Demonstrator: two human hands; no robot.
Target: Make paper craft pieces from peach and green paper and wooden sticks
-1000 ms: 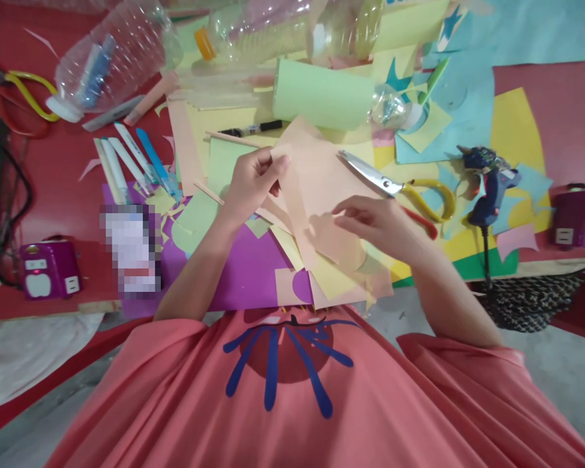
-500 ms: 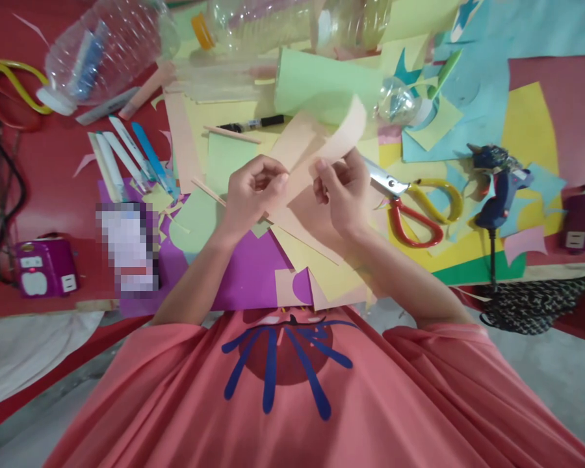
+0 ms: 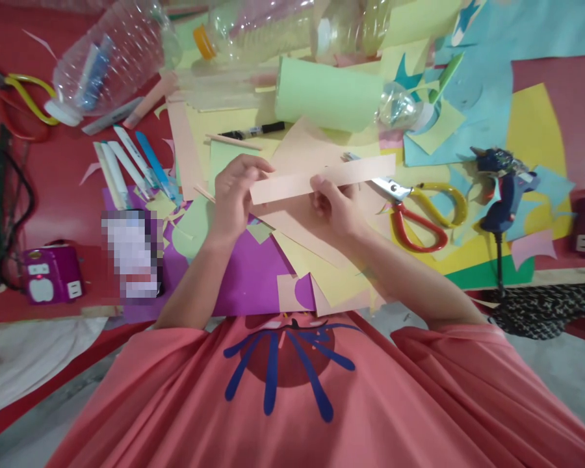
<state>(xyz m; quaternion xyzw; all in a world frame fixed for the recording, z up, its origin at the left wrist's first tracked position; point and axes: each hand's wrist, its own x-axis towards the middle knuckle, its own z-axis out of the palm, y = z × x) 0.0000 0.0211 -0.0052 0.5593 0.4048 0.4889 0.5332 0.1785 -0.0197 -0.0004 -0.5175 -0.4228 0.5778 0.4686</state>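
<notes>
A long peach paper strip (image 3: 322, 179) is held level above the table, between both hands. My left hand (image 3: 234, 195) pinches its left end with curled fingers. My right hand (image 3: 334, 207) grips the strip near its middle from below. Under the hands lies a larger peach sheet (image 3: 297, 153) on a heap of yellow, green and purple paper offcuts (image 3: 253, 273). Just right of my right hand, a pair of scissors (image 3: 414, 208) with red and yellow handles rests on the papers.
A blue glue gun (image 3: 504, 188) lies at the right. Clear plastic bottles (image 3: 112, 58) and a rolled green sheet (image 3: 326, 97) sit at the back. A black marker (image 3: 253, 131), wooden sticks and coloured strips (image 3: 131, 162) lie left of centre. Purple boxes (image 3: 49, 283) stand at both table edges.
My right hand came off the sheet on the table and joined the left on the peach strip. The strip, bent upward half a second ago, is now straight and level.
</notes>
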